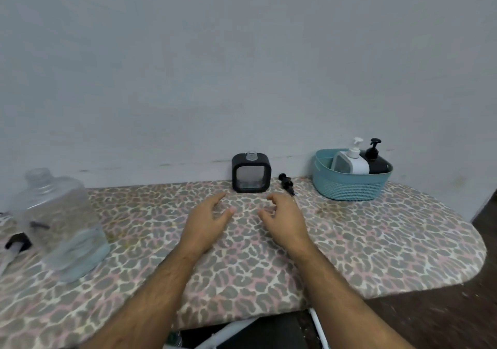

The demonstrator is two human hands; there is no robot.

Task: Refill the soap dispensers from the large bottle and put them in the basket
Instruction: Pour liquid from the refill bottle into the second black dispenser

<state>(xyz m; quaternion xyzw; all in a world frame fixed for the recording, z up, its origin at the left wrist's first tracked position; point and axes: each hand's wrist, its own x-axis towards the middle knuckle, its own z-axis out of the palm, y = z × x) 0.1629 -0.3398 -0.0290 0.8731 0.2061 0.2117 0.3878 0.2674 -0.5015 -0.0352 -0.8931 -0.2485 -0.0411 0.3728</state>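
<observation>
A square black-framed clear soap dispenser stands uncapped at the back of the leopard-print board. Its black pump head lies just to its right. A large clear bottle with a little liquid at the bottom stands open at the left. The teal basket at the back right holds a white dispenser and a black dispenser. My left hand and my right hand hover over the board in front of the square dispenser, fingers apart, holding nothing.
A black cap or pump part lies at the far left beside the large bottle. The grey wall runs right behind the board. The board's rounded end is at the right, with dark floor beyond and a white frame leg below.
</observation>
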